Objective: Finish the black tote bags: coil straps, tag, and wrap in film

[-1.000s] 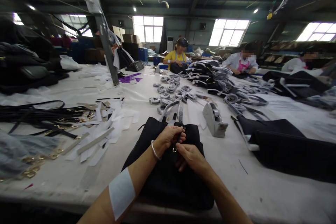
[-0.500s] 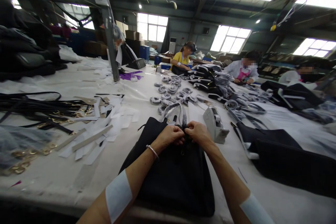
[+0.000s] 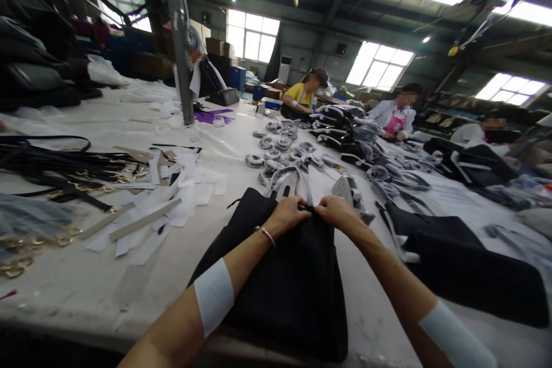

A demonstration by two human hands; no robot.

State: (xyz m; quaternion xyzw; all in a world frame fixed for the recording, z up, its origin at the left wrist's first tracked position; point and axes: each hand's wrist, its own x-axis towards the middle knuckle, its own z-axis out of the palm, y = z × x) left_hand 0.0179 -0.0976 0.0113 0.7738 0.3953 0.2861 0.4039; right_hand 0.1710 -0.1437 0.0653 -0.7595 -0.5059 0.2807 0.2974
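Note:
A black handbag (image 3: 284, 276) lies on the white table before me, its top edge pointing away. At that top edge my left hand (image 3: 293, 211) is closed, fingertips pinching the bag's rim. Just right of it, my right hand (image 3: 334, 211) pinches the same rim, a small gap between the two. Beyond my fingers rises the bag's handle (image 3: 287, 175), wrapped in clear plastic. What exactly lies between the fingertips is too small to make out. A grey tape dispenser (image 3: 351, 192) stands behind my right hand.
Coiled, plastic-wrapped straps (image 3: 280, 152) lie beyond the bag. Black straps with gold clasps (image 3: 64, 175) and white paper strips (image 3: 168, 201) cover the left side. Another black bag (image 3: 470, 264) lies at right. A metal post (image 3: 183, 63) stands far left; co-workers (image 3: 299, 95) sit across the table.
Both hands have shifted slightly right along the bag's top edge, and the small gap between them remains. The camera view has turned a little, with the bag staying in place on the table.

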